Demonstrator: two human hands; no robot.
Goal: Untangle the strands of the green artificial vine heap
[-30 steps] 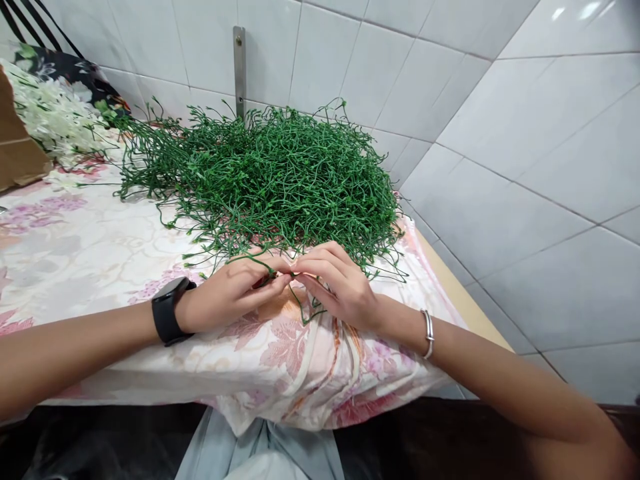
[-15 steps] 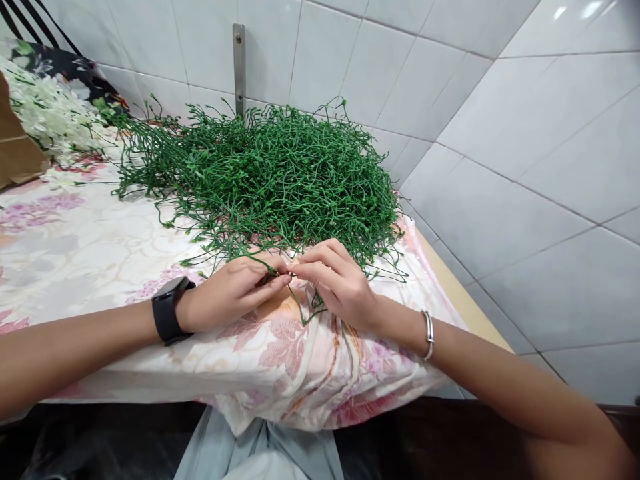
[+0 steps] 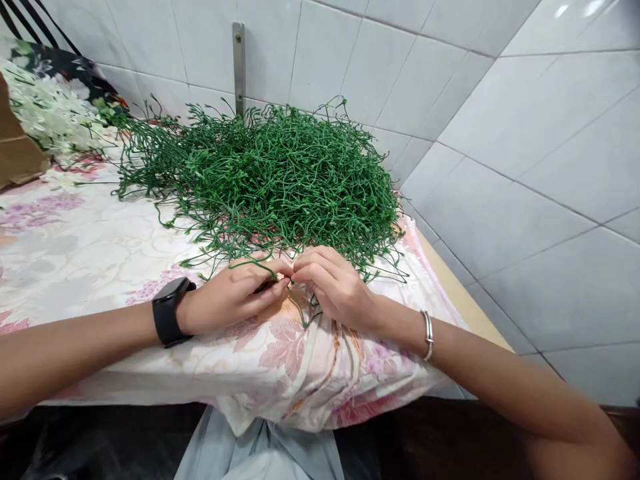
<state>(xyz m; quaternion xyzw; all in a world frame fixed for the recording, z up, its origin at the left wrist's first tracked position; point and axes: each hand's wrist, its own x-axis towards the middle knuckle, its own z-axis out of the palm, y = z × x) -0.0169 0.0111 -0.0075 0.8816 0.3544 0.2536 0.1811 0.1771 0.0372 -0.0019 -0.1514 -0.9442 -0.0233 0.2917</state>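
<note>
My left hand (image 3: 237,297), with a black watch on its wrist, pinches a thin green artificial flower stem (image 3: 303,319). Part of the stem curves over the back of the index finger, and more of it hangs bent below the fingertips. My right hand (image 3: 340,287) has its thumb and fingers closed at the same spot, its tips touching those of my left hand. The exact point of the pinch is hidden by the fingers. Just beyond both hands lies a large tangled pile of green stems (image 3: 300,173) with small bud-like tips.
White artificial flowers (image 3: 55,113) lie at the far left beside a brown cardboard box (image 3: 17,147). A floral cloth (image 3: 100,247) covers the table and bunches at the front edge. Tiled walls (image 3: 540,180) close off the back and right, and a metal bracket (image 3: 239,70) is fixed behind the pile.
The fingers of my right hand have lowered and closed in more tightly against my left fingertips. The hanging bit of stem has shifted slightly. The pile has not moved.
</note>
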